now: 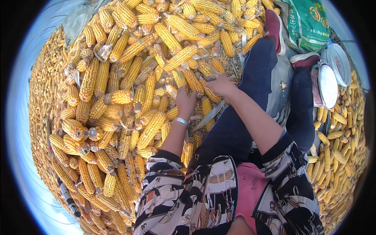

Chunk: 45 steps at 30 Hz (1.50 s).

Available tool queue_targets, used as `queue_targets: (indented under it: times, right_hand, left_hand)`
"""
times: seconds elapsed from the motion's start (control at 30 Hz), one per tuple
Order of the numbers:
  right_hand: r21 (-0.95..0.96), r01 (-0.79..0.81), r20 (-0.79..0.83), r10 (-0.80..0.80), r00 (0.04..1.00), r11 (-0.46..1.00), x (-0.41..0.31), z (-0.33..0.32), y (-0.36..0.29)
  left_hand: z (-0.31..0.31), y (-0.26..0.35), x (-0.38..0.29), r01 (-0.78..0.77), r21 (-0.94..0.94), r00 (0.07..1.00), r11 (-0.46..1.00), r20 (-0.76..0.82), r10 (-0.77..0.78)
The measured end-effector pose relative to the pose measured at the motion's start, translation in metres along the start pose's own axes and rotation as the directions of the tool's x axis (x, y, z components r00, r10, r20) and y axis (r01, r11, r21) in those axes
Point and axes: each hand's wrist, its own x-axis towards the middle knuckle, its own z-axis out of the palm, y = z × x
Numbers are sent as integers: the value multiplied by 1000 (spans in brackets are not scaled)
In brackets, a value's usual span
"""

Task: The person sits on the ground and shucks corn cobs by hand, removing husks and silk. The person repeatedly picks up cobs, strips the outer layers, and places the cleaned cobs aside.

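Observation:
My left hand (186, 101), with a silver bracelet at its wrist, reaches into the heap of husked corn ears. Its fingertips meet the lower end of a yellow ear (179, 78). Just to the right, my right hand (222, 85) is bent over another ear (211, 91), thumb and fingers at its upper part. Whether either hand grips its ear or only touches it cannot be told, since some fingers are hidden. Between the hands lies a further ear (192, 81). A dry husk leaf (210, 116) sticks out below them, beside my thigh.
Corn ears (100, 117) pile high on the left and lie on the right too. A green printed sack (308, 26), a round translucent tub (337, 64) and a white-topped container (327, 86) stand near my feet. A black-and-grey pole (68, 198) lies on the heap's left.

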Motion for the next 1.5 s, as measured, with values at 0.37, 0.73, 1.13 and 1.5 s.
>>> queue_targets:
  times: [0.37,0.73,1.13,1.5]
  right_hand:
    - [-602,-319,-536,-75,841,732,70,40,28]
    - [-310,-452,-231,395,889,836,95,38,50]
    - [712,-120,347,-197,917,692,-45,28,25]
    - [993,37,20,-467,884,112,-192,-29,101]
  left_hand:
    - [32,50,74,273,399,959,876,-36,-283]
    - [-5,-7,38,383,-665,918,642,350,-185]
    - [-89,0,-82,476,-868,870,142,488,68]
    - [-57,200,-158,-24,-519,721,855,583,374]
